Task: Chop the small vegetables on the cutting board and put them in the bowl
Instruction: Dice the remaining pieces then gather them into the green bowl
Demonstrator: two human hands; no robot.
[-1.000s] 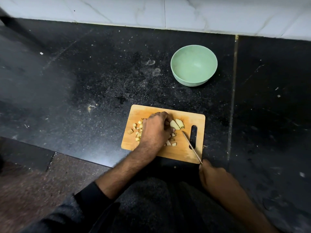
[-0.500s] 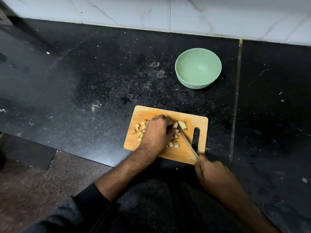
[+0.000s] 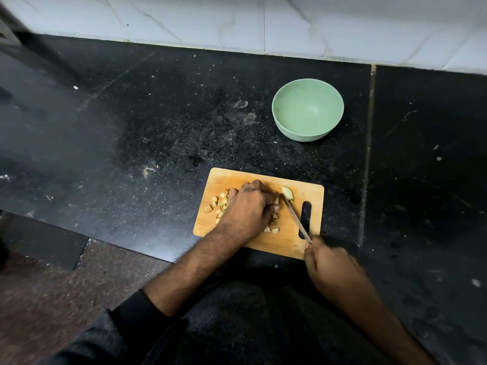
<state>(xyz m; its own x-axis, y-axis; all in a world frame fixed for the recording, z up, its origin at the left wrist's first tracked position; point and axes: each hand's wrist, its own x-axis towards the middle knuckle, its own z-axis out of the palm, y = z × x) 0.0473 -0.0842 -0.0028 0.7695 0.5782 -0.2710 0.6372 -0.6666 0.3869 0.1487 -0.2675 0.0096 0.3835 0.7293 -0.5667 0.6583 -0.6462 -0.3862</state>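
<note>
A wooden cutting board point(image 3: 290, 241) lies at the near edge of the black counter. Several pale chopped pieces point(image 3: 220, 204) are scattered on its left half, and a few more point(image 3: 272, 229) lie near its middle. My left hand point(image 3: 249, 209) is curled over a vegetable piece point(image 3: 276, 199) and holds it down on the board. My right hand point(image 3: 332, 267) grips the handle of a thin knife point(image 3: 296, 218), whose blade slants up to a larger uncut slice point(image 3: 287, 193). The pale green bowl point(image 3: 307, 109) stands beyond the board with nothing in it.
The black stone counter point(image 3: 158, 127) is speckled with dust and crumbs. A seam point(image 3: 367, 154) runs down it right of the board and bowl. A white tiled wall point(image 3: 237, 19) borders the back. The brown floor point(image 3: 39, 299) shows at lower left.
My right hand has brought the knife forward onto the board, its blade now beside my left fingers. The larger slice now lies apart to the right of the blade.
</note>
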